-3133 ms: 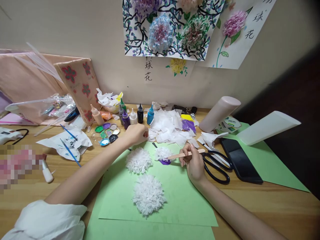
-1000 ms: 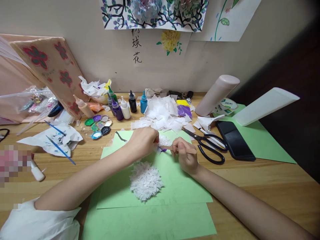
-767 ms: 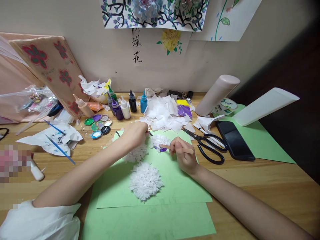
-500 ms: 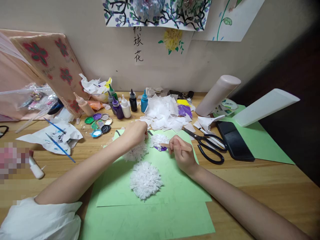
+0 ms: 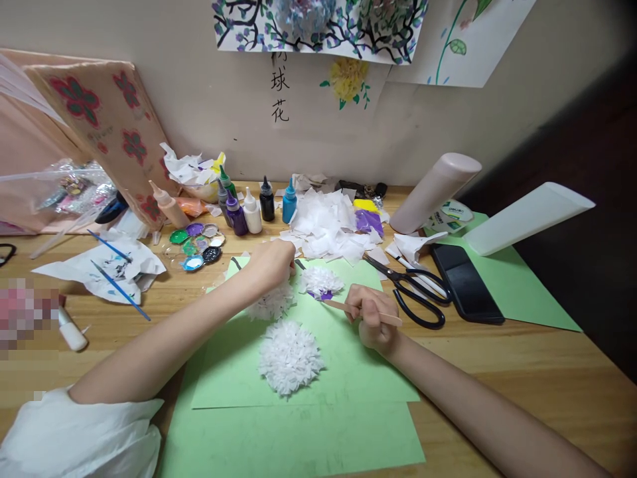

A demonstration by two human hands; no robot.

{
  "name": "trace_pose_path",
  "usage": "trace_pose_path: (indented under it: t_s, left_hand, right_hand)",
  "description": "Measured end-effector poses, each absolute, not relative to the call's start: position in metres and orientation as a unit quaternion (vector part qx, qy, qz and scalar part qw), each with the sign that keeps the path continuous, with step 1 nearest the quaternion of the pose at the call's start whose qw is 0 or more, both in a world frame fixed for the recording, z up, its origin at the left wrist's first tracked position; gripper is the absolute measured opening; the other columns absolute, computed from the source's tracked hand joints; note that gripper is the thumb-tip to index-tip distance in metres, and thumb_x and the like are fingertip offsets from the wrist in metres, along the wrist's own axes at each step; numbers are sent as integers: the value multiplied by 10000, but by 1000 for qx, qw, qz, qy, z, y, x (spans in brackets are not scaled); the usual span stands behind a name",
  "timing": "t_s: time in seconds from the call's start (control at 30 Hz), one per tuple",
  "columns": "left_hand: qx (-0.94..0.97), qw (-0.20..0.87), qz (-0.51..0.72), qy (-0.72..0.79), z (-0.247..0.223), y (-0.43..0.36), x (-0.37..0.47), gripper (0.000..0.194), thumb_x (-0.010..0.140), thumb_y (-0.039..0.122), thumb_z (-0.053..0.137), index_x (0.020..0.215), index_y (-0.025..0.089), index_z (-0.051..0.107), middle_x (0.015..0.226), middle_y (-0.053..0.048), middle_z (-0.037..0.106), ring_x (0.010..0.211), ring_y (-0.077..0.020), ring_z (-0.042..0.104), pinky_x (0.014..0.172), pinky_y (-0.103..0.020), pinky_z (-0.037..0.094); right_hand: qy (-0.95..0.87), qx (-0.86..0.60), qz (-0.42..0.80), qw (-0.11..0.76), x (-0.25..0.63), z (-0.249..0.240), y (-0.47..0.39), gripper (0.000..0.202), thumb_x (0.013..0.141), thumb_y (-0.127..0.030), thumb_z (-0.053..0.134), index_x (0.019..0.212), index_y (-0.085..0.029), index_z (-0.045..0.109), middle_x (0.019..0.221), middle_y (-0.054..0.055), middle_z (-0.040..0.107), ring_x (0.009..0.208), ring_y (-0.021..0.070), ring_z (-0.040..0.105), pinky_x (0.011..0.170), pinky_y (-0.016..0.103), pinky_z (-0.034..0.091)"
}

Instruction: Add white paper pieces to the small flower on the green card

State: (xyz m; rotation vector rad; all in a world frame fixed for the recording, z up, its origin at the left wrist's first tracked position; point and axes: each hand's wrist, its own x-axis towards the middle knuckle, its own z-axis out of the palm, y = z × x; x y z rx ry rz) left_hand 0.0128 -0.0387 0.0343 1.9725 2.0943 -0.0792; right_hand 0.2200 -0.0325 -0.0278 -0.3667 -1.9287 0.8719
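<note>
My right hand (image 5: 374,317) grips a flat wooden craft stick (image 5: 343,306). Its tip points left, close to a purple patch (image 5: 320,295) at the lower edge of a small white paper pompom (image 5: 323,280). My left hand (image 5: 273,269) is bent downward over the top of the green paper (image 5: 348,372), fingers curled and mostly hidden behind the hand. Whatever they hold, if anything, does not show. Below that wrist, a second white pompom (image 5: 273,303) is partly covered. The largest white pompom (image 5: 290,358) lies on the green paper nearer to me.
Cut white paper squares (image 5: 323,222) are heaped behind the green paper. Paint bottles (image 5: 253,214) and a paint palette (image 5: 196,245) stand to the left. On the right are black-handled scissors (image 5: 418,292), a phone (image 5: 465,282), and two tubes, one white (image 5: 530,219).
My right hand has drawn back right and slightly toward me with the craft stick, away from the small pompom. My left hand stays in place.
</note>
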Motion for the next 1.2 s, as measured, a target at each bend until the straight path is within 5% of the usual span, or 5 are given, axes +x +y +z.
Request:
trace_pose_path:
  t_s: [0.7,1.2]
  left_hand:
    - [687,139,-26,713,35,-38,13,121,694,195,592,755,158,689,813,-99,695,751,-231,625,626,-280,438]
    - [688,147,-20,710,35,-38,12,134,698,208,580,751,165,696,819,-103,695,758,-227,628,621,-275,441]
  right_hand:
    - [-882,-82,182,426,215,-22,-28,216,863,-99,332,688,-197,412,530,-3,433,497,123,387,476,259,325]
    - [-893,-82,169,409,214,-20,-27,226,874,-124,325,688,-208,424,529,3,458,490,140,406,476,267,331]
